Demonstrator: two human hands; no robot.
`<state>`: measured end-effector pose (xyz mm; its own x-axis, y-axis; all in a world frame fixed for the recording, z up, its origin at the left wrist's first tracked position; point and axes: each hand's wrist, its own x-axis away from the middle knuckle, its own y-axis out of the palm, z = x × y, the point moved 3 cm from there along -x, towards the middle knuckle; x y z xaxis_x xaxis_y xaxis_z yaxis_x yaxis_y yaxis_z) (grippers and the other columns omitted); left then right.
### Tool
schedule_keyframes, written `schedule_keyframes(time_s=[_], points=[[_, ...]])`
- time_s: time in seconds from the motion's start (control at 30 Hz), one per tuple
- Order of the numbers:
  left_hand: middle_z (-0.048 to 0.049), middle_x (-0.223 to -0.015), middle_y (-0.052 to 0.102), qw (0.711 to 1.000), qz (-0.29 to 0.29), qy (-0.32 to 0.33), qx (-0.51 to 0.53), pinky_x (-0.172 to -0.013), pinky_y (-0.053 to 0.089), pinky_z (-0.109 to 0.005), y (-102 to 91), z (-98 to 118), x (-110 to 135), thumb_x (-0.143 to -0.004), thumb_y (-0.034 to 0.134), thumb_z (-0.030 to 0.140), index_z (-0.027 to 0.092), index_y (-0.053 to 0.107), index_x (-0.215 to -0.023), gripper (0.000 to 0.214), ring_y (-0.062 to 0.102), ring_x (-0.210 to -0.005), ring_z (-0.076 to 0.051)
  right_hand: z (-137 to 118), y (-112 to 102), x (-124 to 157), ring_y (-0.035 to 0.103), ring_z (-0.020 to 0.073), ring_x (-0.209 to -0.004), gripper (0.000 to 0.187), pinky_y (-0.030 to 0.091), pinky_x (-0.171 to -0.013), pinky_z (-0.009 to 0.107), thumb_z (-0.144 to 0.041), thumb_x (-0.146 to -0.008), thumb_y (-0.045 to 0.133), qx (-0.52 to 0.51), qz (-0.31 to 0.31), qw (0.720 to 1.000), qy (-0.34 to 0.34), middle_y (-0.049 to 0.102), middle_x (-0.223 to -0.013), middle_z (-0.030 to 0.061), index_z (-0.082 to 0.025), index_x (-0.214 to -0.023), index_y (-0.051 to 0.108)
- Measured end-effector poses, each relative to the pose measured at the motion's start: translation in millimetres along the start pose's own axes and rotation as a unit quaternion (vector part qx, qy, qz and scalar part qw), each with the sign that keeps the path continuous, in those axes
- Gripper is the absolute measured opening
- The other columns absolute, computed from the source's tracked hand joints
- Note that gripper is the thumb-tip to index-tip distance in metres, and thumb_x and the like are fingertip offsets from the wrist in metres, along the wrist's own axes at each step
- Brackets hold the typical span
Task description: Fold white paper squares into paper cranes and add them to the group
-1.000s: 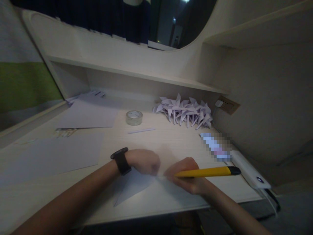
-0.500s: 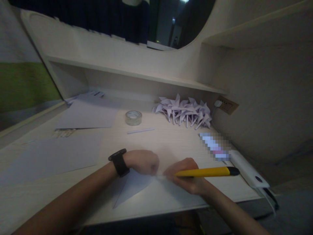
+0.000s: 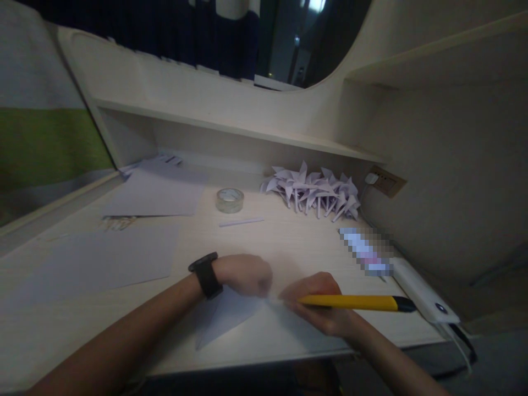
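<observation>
My left hand [image 3: 243, 274], with a dark watch on the wrist, is curled over a folded white paper [image 3: 226, 313] on the desk and pins it down. Its fingertips are mostly hidden. Close by on the right, my right hand [image 3: 315, 302] is closed around a yellow utility knife [image 3: 355, 302] with a black end. The knife's front end and the spot between the two hands are too blurred to make out. Beyond the hands lie a thin rolled paper stick [image 3: 241, 221] and a roll of clear tape [image 3: 230, 201].
White paper pinwheels [image 3: 313, 190] are heaped at the back right, under a shelf [image 3: 231, 132]. Paper sheets [image 3: 160, 190] lie on the left, near small light sticks [image 3: 119, 222]. A blurred-out phone [image 3: 363, 250] and a white power strip [image 3: 424, 291] line the right edge.
The whole view has shifted slightly, moving everything a little right and down. Both hands keep nearly the same place by the paper; the knife has tilted slightly, its black end lower.
</observation>
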<state>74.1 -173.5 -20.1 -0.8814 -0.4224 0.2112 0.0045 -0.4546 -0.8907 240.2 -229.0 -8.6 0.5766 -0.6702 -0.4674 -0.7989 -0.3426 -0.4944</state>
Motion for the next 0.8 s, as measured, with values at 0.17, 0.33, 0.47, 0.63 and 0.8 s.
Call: schedule_keyframes(time_s=[0.17, 0.33, 0.47, 0.63, 0.8], points=[[-0.0036, -0.064, 0.068, 0.998, 0.045, -0.029, -0.016, -0.052, 0.035, -0.024, 2.5, -0.7, 0.7, -0.073, 0.057, 0.013, 0.017, 0.072, -0.071, 0.015, 0.051, -0.052, -0.012, 5.4, -0.3, 1.6, 0.070, 0.0156, -0.068, 0.007, 0.059, -0.063, 0.023, -0.016, -0.080, 0.065, -0.026, 0.010, 1.000, 0.005, 0.075, -0.078, 0.0061, -0.017, -0.076, 0.070], [-0.0029, -0.063, 0.067, 0.999, 0.038, -0.011, 0.007, -0.050, 0.034, -0.022, 6.2, -4.2, 0.2, -0.074, 0.057, 0.014, 0.016, 0.072, -0.073, 0.015, 0.051, -0.052, -0.012, 9.2, 1.8, 4.0, 0.070, 0.0156, -0.066, 0.007, 0.059, -0.062, 0.024, -0.015, -0.078, 0.066, -0.028, 0.004, 1.000, 0.011, 0.075, -0.077, 0.0055, -0.018, -0.075, 0.071], [-0.0016, -0.063, 0.065, 0.998, 0.043, -0.013, 0.042, -0.050, 0.034, -0.022, 4.6, -10.7, 2.4, -0.075, 0.058, 0.016, 0.016, 0.071, -0.074, 0.013, 0.052, -0.053, -0.011, 14.8, -5.3, 7.8, 0.070, 0.0190, -0.069, 0.004, 0.059, -0.065, 0.029, -0.021, -0.075, 0.072, -0.074, 0.067, 0.993, 0.055, 0.074, -0.076, 0.0059, -0.018, -0.074, 0.073], [-0.0036, -0.077, 0.068, 0.982, 0.164, -0.038, 0.090, -0.062, 0.040, -0.023, -12.2, -22.2, 7.4, -0.081, 0.055, 0.019, 0.014, 0.068, -0.080, 0.014, 0.059, -0.068, -0.013, 30.6, -30.6, 7.0, 0.069, 0.0205, -0.072, 0.008, 0.058, -0.067, 0.034, -0.028, -0.077, 0.072, -0.116, 0.229, 0.963, 0.078, 0.074, -0.085, 0.0072, -0.020, -0.080, 0.072], [-0.0063, -0.087, 0.066, 0.886, 0.367, -0.129, 0.251, -0.064, 0.046, -0.026, -36.5, -34.6, 24.1, -0.084, 0.055, 0.030, 0.013, 0.064, -0.084, 0.019, 0.059, -0.075, -0.016, 36.4, -51.2, -19.7, 0.064, 0.0170, -0.061, 0.013, 0.053, -0.059, 0.030, -0.030, -0.073, 0.073, -0.221, 0.301, 0.925, 0.073, 0.071, -0.070, 0.0041, -0.018, -0.072, 0.069]])
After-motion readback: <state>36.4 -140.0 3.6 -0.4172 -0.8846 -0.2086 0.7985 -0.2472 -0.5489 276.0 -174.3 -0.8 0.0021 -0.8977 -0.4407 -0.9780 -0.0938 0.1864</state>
